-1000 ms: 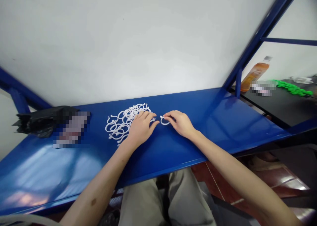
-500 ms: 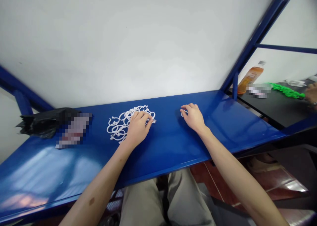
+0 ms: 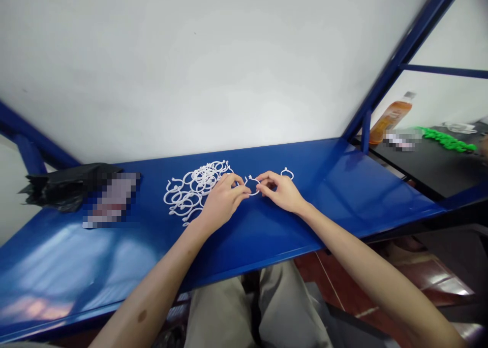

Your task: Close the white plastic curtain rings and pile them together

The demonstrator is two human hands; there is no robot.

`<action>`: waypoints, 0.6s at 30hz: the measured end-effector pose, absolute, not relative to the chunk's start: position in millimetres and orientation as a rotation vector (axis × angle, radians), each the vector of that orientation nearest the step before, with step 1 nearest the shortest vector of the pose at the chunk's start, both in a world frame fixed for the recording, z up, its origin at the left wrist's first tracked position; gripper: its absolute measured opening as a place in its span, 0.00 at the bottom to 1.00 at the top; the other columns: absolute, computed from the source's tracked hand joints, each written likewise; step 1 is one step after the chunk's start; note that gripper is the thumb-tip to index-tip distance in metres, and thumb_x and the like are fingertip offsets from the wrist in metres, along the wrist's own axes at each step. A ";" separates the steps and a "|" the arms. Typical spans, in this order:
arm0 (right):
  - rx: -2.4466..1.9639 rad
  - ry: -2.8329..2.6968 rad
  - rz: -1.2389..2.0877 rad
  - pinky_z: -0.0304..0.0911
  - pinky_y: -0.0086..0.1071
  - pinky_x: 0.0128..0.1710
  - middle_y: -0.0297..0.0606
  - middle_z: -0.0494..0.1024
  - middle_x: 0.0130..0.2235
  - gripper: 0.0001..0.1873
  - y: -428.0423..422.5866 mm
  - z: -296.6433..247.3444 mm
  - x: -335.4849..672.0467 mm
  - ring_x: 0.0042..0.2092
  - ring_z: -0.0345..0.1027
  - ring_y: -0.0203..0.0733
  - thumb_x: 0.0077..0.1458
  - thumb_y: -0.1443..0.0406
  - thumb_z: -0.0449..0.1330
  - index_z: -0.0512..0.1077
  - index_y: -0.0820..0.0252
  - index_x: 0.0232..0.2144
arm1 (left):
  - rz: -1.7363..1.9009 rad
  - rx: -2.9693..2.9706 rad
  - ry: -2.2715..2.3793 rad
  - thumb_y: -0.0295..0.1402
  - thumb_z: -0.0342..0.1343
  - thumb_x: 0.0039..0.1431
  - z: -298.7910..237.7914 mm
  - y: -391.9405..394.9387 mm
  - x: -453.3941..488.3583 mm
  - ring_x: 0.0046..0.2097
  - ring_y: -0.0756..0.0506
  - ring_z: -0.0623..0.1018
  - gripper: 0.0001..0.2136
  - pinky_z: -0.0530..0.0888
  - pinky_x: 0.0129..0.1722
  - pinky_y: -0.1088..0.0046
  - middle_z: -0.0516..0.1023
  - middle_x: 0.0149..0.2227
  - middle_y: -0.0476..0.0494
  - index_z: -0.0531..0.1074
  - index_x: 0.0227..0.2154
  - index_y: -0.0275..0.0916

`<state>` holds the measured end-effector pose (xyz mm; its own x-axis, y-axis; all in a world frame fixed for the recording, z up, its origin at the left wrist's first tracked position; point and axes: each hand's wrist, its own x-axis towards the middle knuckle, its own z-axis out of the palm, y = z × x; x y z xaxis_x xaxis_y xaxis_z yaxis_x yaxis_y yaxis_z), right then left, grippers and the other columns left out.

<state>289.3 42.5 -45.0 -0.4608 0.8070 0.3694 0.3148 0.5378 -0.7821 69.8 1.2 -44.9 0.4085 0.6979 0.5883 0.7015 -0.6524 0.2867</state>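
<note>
Between my two hands is one white plastic curtain ring (image 3: 253,193), with a gap between its knobbed ends at the top. My left hand (image 3: 225,198) pinches its left side between thumb and fingers. My right hand (image 3: 281,190) pinches the opposite side. Just left of my left hand lies a loose pile of similar white rings (image 3: 184,198), partly hidden behind that hand. Another single white ring (image 3: 287,174) rests on the blue table (image 3: 244,236), beyond my right hand.
A black plastic bag (image 3: 64,185) and a blurred-out flat item (image 3: 114,198) lie at the left of the table. Behind rises a white wall (image 3: 229,68). On a dark table at right stand an orange drink bottle (image 3: 392,118) and a green braided thing (image 3: 448,138).
My left hand has moved right from the pile with a ring. My right hand has let go of a ring on the table and come left to grip the ring in my left hand.
</note>
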 end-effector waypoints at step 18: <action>-0.796 -2.114 0.595 0.69 0.31 0.36 0.35 0.80 0.34 0.09 33.9 -46.5 281.2 0.32 0.74 0.38 0.67 0.60 0.56 0.72 0.56 0.37 | -1.551 -2.690 -1.949 0.37 0.49 0.67 -38.3 -1.5 82.9 0.31 0.48 0.77 0.07 0.69 0.33 0.72 0.80 0.30 0.51 0.71 0.36 0.43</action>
<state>281.2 33.9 -46.5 -0.4958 0.7056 0.5064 0.3381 0.6939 -0.6358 82.9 -1.5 -38.3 0.1389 0.9396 0.3128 0.5157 -0.3383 0.7871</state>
